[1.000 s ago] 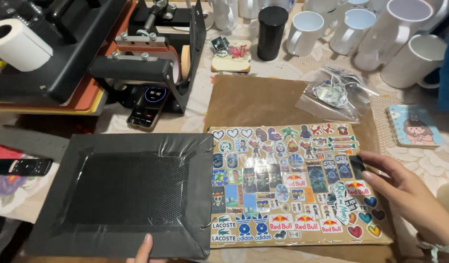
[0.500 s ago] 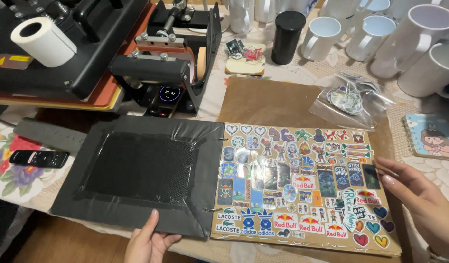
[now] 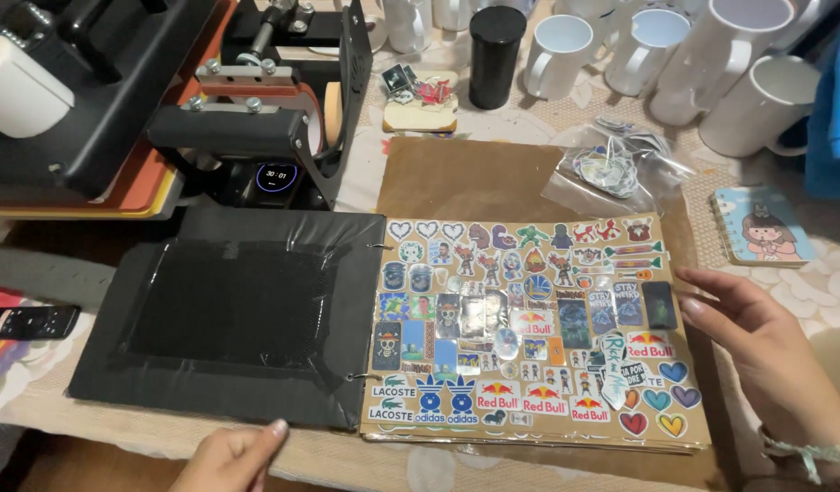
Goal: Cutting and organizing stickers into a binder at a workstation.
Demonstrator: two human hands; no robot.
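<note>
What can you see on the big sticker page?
The sticker page is a brown card sheet in an open ring binder, lying flat on the table. Rows of small colourful stickers cover it: hearts, cartoon figures and logos, under a shiny clear film. Its black cover is folded open to the left. The right hand rests at its right edge; the left hand is near the cover's lower edge.

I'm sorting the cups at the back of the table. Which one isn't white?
The black cup, a tall plain cylinder with no visible handle, standing left of the white mugs, just behind the small wooden coaster.
</note>
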